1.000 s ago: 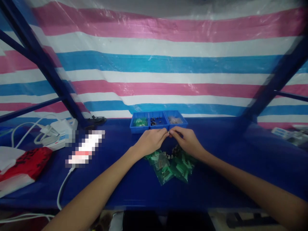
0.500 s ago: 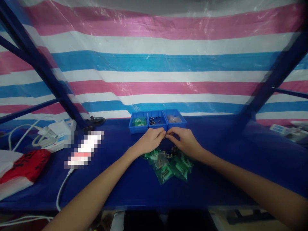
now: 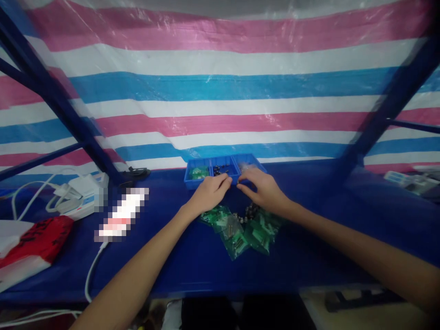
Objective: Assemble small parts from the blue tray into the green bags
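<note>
My left hand (image 3: 210, 191) is closed just in front of the blue bins, its thumb and fingers pressed together; anything inside is hidden. A short gap away, my right hand (image 3: 261, 187) pinches a tiny dark piece too small to name. Behind the hands stand three joined blue bins (image 3: 197, 184): green packets (image 3: 199, 172) in the left one, small dark metal parts (image 3: 220, 170) in the middle, clear plastic pieces in the right one, partly covered by my right hand. Below the hands lie green-tinted clear bags (image 3: 237, 244) of small parts and a cluster of loose metal pieces (image 3: 242, 219).
On the left of the blue table (image 3: 192, 275) are a power strip (image 3: 80, 204) with white cables, a blurred-out phone-like object (image 3: 122, 214) on a cord, and a red and white bag (image 3: 44, 236). Grey items (image 3: 407, 183) lie at the far right. Blue frame posts rise both sides.
My hands have moved apart from each other; the left one shifted slightly left. The view has tilted and shifted a little.
</note>
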Available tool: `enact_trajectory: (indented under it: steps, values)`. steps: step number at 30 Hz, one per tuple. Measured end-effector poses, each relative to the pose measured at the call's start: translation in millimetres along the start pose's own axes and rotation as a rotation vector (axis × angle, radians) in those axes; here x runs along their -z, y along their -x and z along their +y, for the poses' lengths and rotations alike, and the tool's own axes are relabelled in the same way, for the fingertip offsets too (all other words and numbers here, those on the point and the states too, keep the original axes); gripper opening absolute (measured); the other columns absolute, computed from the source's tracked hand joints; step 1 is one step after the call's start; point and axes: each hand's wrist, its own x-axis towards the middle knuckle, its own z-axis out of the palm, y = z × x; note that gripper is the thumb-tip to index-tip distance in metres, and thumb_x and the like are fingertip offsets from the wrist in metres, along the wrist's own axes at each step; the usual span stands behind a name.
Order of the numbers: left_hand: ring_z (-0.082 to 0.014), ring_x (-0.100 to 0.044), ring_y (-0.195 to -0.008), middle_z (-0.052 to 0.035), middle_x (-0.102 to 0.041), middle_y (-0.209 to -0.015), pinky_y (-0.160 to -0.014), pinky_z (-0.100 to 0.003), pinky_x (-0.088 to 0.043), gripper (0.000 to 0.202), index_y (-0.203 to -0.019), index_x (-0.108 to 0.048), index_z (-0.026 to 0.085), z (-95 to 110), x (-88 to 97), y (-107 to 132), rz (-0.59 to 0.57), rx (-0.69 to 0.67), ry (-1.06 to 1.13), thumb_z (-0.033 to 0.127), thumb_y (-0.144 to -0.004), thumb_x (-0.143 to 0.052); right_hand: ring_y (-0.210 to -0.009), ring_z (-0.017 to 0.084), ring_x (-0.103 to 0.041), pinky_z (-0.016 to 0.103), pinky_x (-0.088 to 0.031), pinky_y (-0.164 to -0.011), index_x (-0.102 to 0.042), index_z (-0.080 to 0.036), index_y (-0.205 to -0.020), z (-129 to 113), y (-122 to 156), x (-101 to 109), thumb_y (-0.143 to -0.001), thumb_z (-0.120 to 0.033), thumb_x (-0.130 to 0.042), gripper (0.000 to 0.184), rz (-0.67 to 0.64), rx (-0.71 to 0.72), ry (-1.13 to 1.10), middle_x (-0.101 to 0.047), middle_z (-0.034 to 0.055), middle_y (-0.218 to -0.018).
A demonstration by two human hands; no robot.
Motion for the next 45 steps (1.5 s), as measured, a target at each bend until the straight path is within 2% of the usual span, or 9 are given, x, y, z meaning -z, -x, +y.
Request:
enact_trajectory:
  steps: [7,10,14,21,26,31,37,41,45]
  values:
    - [-0.0144,-0.053,-0.059,0.0018,-0.054,-0.062,-0.059,-0.028,-0.033,0.031,-0.082,-0.055,0.019,-9,13.5,-3,0.167,0.007,-0.149,0.033,-0.103,-0.038,-0.106,0.031,-0.056,0.048,-0.046,-0.095,-0.067,-0.018,-0.107,22,-56,-18,-0.096,-0.024,-0.052,0.020,-0.013,0.072,0.230,-0.065,0.0139,-0.107]
    - [-0.0143,-0.053,-0.059,0.0012,-0.057,-0.064,-0.058,-0.027,-0.032,0.025,-0.086,-0.059,0.019,-12,20.6,-3,0.160,0.016,-0.196,0.030,-0.101,-0.042,-0.109,0.032,-0.055,0.048,-0.046,-0.096,-0.067,-0.017,-0.111,14,-59,-22,-0.096,-0.023,-0.053,0.022,-0.020,0.056,0.231,-0.064,0.0152,-0.111]
    - [-0.0140,-0.056,-0.063,-0.0005,-0.065,-0.072,-0.059,-0.027,-0.035,0.020,-0.089,-0.065,0.019,-16,35.3,-2,-0.015,0.002,-0.187,0.031,-0.096,-0.050,-0.105,0.029,-0.056,0.046,-0.046,-0.093,-0.068,-0.017,-0.105,-8,-30,-10,-0.098,-0.023,-0.051,0.020,-0.091,0.095,0.171,-0.065,0.0136,-0.106]
    - [-0.0155,-0.063,-0.067,-0.0020,-0.070,-0.078,-0.056,-0.024,-0.043,0.025,-0.093,-0.072,0.020,-20,50.0,0,-0.508,0.115,-0.014,0.041,-0.079,-0.072,-0.094,0.026,-0.059,0.040,-0.048,-0.080,-0.070,-0.019,-0.097,-18,10,-4,-0.097,-0.023,-0.054,0.016,-0.268,0.094,0.044,-0.069,0.0095,-0.093]
    - [-0.0157,-0.064,-0.069,-0.0027,-0.072,-0.083,-0.058,-0.024,-0.043,0.019,-0.090,-0.073,0.019,-24,48.3,1,-0.604,0.164,-0.088,0.031,-0.076,-0.072,-0.099,0.026,-0.060,0.042,-0.047,-0.089,-0.071,-0.018,-0.109,-21,13,-9,-0.098,-0.022,-0.054,0.021,-0.312,0.183,0.029,-0.070,0.0120,-0.104]
    - [-0.0165,-0.063,-0.073,-0.0036,-0.071,-0.083,-0.061,-0.025,-0.042,0.018,-0.088,-0.071,0.017,-28,47.2,1,-0.670,0.218,-0.082,0.031,-0.076,-0.070,-0.114,0.027,-0.056,0.045,-0.045,-0.096,-0.070,-0.019,-0.119,-30,18,-9,-0.102,-0.032,-0.050,0.029,-0.391,0.290,-0.022,-0.071,0.0095,-0.119]
    - [-0.0144,-0.054,-0.065,-0.0019,-0.065,-0.076,-0.057,-0.027,-0.038,0.007,-0.082,-0.064,0.018,-29,45.7,1,-0.610,0.172,-0.117,0.024,-0.079,-0.060,-0.117,0.027,-0.055,0.047,-0.046,-0.097,-0.070,-0.021,-0.119,-33,19,-10,-0.103,-0.036,-0.047,0.032,-0.408,0.297,-0.032,-0.073,0.0077,-0.117]
    - [-0.0139,-0.053,-0.064,-0.0007,-0.062,-0.075,-0.057,-0.027,-0.036,0.003,-0.084,-0.056,0.018,-29,40.0,2,-0.458,0.113,-0.100,0.018,-0.082,-0.054,-0.116,0.028,-0.055,0.049,-0.047,-0.098,-0.072,-0.019,-0.113,-33,20,-10,-0.102,-0.034,-0.048,0.030,-0.368,0.290,0.016,-0.067,0.0127,-0.120]
    - [-0.0132,-0.047,-0.061,0.0020,-0.054,-0.069,-0.058,-0.028,-0.033,0.004,-0.088,-0.050,0.020,-24,33.4,2,-0.261,0.020,-0.106,0.018,-0.091,-0.048,-0.125,0.032,-0.050,0.051,-0.045,-0.104,-0.069,-0.014,-0.115,-29,19,-12,-0.101,-0.028,-0.048,0.029,-0.196,0.212,0.064,-0.062,0.0188,-0.124]
